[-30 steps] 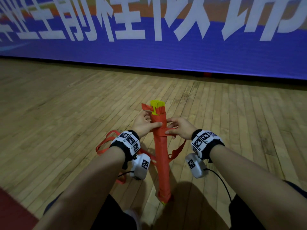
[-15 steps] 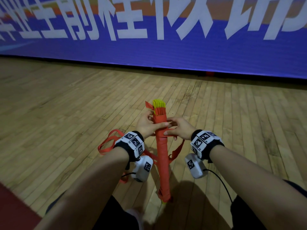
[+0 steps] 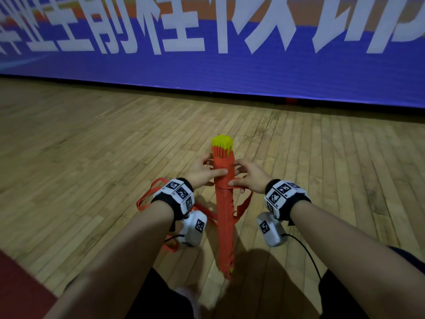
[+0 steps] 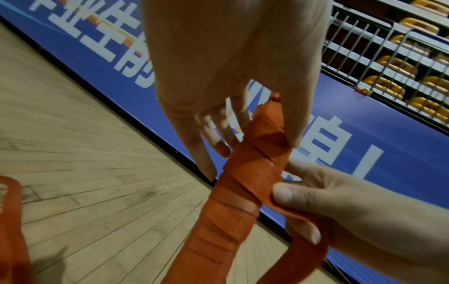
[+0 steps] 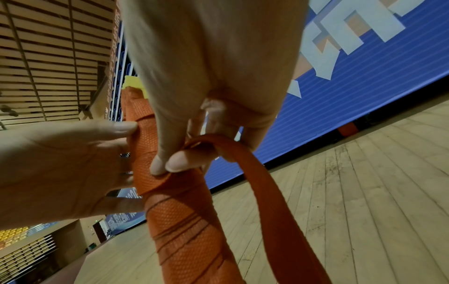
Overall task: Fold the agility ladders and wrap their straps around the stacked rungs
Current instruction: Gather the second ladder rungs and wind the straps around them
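The bundle of stacked rungs point(image 3: 224, 215) stands upright on the wood floor, wound in orange strap, with yellow rung ends point(image 3: 222, 142) showing at the top. My left hand point(image 3: 202, 172) grips the bundle near its top, thumb across the front and fingers behind point(image 4: 218, 134). My right hand point(image 3: 249, 179) pinches the orange strap point(image 5: 267, 192) between thumb and fingers against the bundle's right side point(image 5: 184, 230). From that pinch the strap hangs down in a loop point(image 3: 243, 208). More loose strap point(image 3: 147, 199) lies on the floor to the left.
A blue banner wall point(image 3: 230, 72) closes off the wooden floor ahead. A dark red mat edge point(image 3: 18, 291) lies at the lower left. My legs in black shorts point(image 3: 161, 295) flank the bundle's foot. Railings and yellow seats point(image 4: 401, 63) rise behind the banner.
The strap flap that stuck out at the bundle's upper left now lies flat against it. My right hand has slid slightly down the bundle with the strap. The bundle stays upright.
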`<act>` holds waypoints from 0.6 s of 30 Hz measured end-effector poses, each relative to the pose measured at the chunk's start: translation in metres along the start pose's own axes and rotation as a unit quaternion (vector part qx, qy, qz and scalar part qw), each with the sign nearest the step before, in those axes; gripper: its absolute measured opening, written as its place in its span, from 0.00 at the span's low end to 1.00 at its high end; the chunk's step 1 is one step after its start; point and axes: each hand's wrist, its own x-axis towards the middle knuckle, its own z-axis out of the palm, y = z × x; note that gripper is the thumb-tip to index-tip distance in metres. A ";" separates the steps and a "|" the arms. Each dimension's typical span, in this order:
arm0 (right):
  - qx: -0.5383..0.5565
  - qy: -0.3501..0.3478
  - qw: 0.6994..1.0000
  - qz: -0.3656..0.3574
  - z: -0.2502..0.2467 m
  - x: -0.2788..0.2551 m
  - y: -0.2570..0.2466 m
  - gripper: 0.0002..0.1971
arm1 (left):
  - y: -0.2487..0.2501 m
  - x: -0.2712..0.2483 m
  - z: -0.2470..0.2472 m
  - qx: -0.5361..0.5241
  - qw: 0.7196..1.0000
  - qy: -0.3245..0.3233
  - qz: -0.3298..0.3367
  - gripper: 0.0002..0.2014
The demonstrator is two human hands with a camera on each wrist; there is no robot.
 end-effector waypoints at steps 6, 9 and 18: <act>-0.023 0.031 0.999 -0.009 0.004 0.002 0.002 0.20 | -0.008 0.004 0.008 0.060 0.994 0.084 0.026 0.20; -0.027 0.034 0.999 -0.005 0.003 0.002 0.003 0.19 | -0.008 0.004 0.006 0.016 0.998 0.064 0.022 0.15; -0.009 0.022 1.000 -0.001 -0.010 -0.010 0.003 0.25 | -0.001 0.000 0.014 -0.064 0.997 -0.010 0.030 0.19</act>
